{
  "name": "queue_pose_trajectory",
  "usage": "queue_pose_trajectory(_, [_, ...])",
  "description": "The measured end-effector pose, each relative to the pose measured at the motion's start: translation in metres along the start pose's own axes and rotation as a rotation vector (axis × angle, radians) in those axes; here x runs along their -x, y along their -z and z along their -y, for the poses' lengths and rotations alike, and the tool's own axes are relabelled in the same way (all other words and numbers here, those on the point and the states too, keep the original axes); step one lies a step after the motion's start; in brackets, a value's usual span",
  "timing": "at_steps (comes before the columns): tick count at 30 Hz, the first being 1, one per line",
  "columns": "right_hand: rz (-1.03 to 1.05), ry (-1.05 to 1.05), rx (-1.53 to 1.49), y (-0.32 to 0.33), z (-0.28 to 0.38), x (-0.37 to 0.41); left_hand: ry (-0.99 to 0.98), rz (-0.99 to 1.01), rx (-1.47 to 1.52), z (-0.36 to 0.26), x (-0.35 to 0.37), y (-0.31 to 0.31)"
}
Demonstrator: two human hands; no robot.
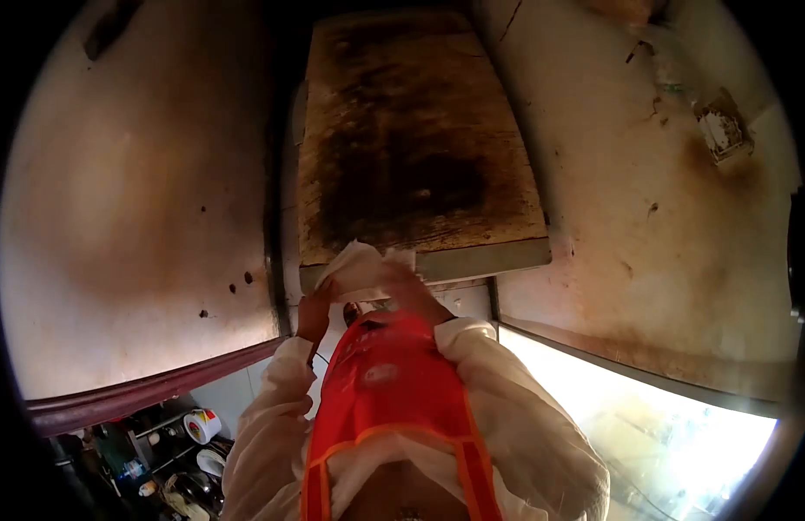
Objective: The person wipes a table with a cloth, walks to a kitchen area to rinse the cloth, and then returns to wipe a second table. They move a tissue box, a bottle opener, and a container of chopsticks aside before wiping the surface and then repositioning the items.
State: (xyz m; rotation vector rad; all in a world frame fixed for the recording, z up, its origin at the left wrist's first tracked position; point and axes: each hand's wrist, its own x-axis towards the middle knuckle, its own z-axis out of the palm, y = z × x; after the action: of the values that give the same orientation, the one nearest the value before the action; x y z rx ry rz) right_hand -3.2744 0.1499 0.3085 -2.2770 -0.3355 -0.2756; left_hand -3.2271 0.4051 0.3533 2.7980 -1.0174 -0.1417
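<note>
A white cloth [357,267], thin and crumpled, lies bunched against the front edge of a wooden board [402,95] with large dark stains. My left hand [318,306] is closed on the cloth's left side. My right hand [413,291] overlaps the cloth's right side. Motion smears its fingers, so I cannot tell how they sit on it. Part of the cloth's pale edge shows beyond that hand at the board's grey front strip [480,259].
Stained pale panels stand on the left [124,217] and right [611,200] of the board. At lower left, a white bucket [202,425] is among cluttered items. Bright light enters at lower right. A red apron [389,382] covers my front.
</note>
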Motion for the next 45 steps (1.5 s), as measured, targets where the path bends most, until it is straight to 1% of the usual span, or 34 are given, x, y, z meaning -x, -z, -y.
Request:
queue_pose_trajectory(1, [0.010,0.211,0.096,-0.008,0.004,-0.003,0.008,0.003,-0.003,0.004,0.006,-0.004])
queue_pose_trajectory(4, [0.055,0.128,0.039,-0.014,0.008,-0.006,0.025,-0.077,0.120,0.005,0.010,-0.010])
queue_pose_trajectory(6, [0.065,0.071,-0.001,-0.005,0.007,-0.001,0.278,0.282,0.180,-0.012,-0.003,-0.001])
queue_pose_trajectory(7, [0.077,0.008,-0.052,0.001,0.009,0.003,0.277,0.272,0.181,-0.014,-0.008,-0.007])
queue_pose_trajectory(8, [0.079,0.014,-0.047,0.006,0.012,0.006,0.081,0.131,0.285,-0.017,-0.011,-0.016])
queue_pose_trajectory(9, [0.116,-0.066,-0.030,0.012,0.015,0.010,-0.115,-0.013,0.386,-0.021,-0.014,-0.025])
queue_pose_trajectory(10, [0.152,-0.146,-0.012,0.017,0.019,0.013,-0.113,-0.022,0.389,-0.038,-0.022,-0.013])
queue_pose_trajectory(11, [0.153,-0.140,-0.004,0.019,0.024,0.018,-0.164,0.066,0.574,-0.061,-0.036,0.011])
queue_pose_trajectory(12, [0.138,-0.097,0.191,0.021,0.027,0.022,-0.221,0.153,0.758,-0.076,-0.047,0.025])
queue_pose_trajectory(13, [0.116,-0.051,0.389,0.025,0.027,0.020,-0.232,0.138,0.756,-0.079,-0.055,0.022])
queue_pose_trajectory(14, [0.109,-0.047,0.404,0.030,0.025,0.016,-0.198,0.135,0.614,-0.082,-0.062,0.013])
queue_pose_trajectory(15, [0.214,-0.111,0.320,0.034,0.025,0.014,-0.163,0.133,0.474,-0.084,-0.068,0.004])
queue_pose_trajectory(16, [0.318,-0.178,0.236,0.039,0.027,0.012,-0.174,0.123,0.480,-0.085,-0.076,0.000])
queue_pose_trajectory(17, [0.316,-0.182,0.246,0.041,0.030,0.009,-0.201,0.106,0.606,-0.084,-0.083,-0.004])
queue_pose_trajectory(18, [0.345,-0.256,0.389,0.040,0.034,0.009,-0.224,0.096,0.733,-0.084,-0.086,-0.010])
queue_pose_trajectory(19, [0.374,-0.329,0.526,0.040,0.040,0.008,-0.226,0.102,0.738,-0.091,-0.084,0.000])
queue_pose_trajectory(21, [0.392,-0.356,0.520,0.048,0.049,0.002,0.095,-0.124,0.533,-0.104,-0.082,0.032])
queue_pose_trajectory(22, [0.401,-0.370,0.521,0.055,0.050,-0.010,0.112,-0.142,0.523,-0.093,-0.092,0.036])
queue_pose_trajectory(24, [0.461,-0.410,0.506,0.056,0.063,-0.010,0.294,-0.353,0.637,-0.074,-0.083,0.031])
queue_pose_trajectory(25, [0.479,-0.432,0.514,0.059,0.062,-0.013,0.425,-0.310,0.635,-0.063,-0.083,0.029])
queue_pose_trajectory(26, [0.490,-0.415,0.515,0.056,0.060,-0.011,0.442,-0.319,0.635,-0.054,-0.077,0.028])
queue_pose_trajectory(28, [0.320,-0.257,0.068,0.041,0.055,-0.004,0.565,-0.360,0.689,-0.039,-0.062,0.032])
queue_pose_trajectory(29, [0.338,-0.246,0.063,0.031,0.054,-0.002,0.587,-0.365,0.689,-0.032,-0.053,0.032])
queue_pose_trajectory(31, [0.590,-0.101,0.058,0.011,0.050,0.000,0.557,-0.619,0.611,-0.019,-0.038,0.033])
queue_pose_trajectory(32, [0.601,-0.092,0.055,-0.002,0.040,0.004,0.571,-0.623,0.608,-0.013,-0.031,0.036])
queue_pose_trajectory(34, [0.476,-0.081,-0.394,-0.024,0.024,0.012,0.604,-0.702,0.604,-0.005,-0.018,0.046])
queue_pose_trajectory(37, [0.358,-0.035,-0.238,0.019,0.052,-0.001,0.703,-0.636,0.752,-0.008,-0.001,0.056])
queue_pose_trajectory(38, [0.369,-0.039,-0.243,0.021,0.044,0.003,0.716,-0.631,0.753,-0.010,0.004,0.051])
queue_pose_trajectory(40, [0.208,-0.287,0.079,0.023,0.025,0.012,0.660,-0.383,0.667,-0.014,0.009,0.037])
queue_pose_trajectory(41, [0.153,-0.422,0.000,0.036,0.030,0.012,0.663,-0.373,0.664,-0.017,0.011,0.032])
queue_pose_trajectory(42, [0.093,-0.559,-0.078,0.052,0.034,0.016,0.562,-0.321,0.559,-0.021,0.010,0.027])
queue_pose_trajectory(43, [0.078,-0.547,0.090,0.056,0.014,0.030,0.453,-0.272,0.456,-0.025,0.006,0.022])
queue_pose_trajectory(44, [0.060,-0.536,0.260,0.061,-0.005,0.044,0.439,-0.264,0.455,-0.025,-0.001,0.013])
queue_pose_trajectory(45, [0.050,-0.553,0.261,0.075,-0.007,0.052,0.374,-0.205,0.464,-0.027,-0.008,0.000])
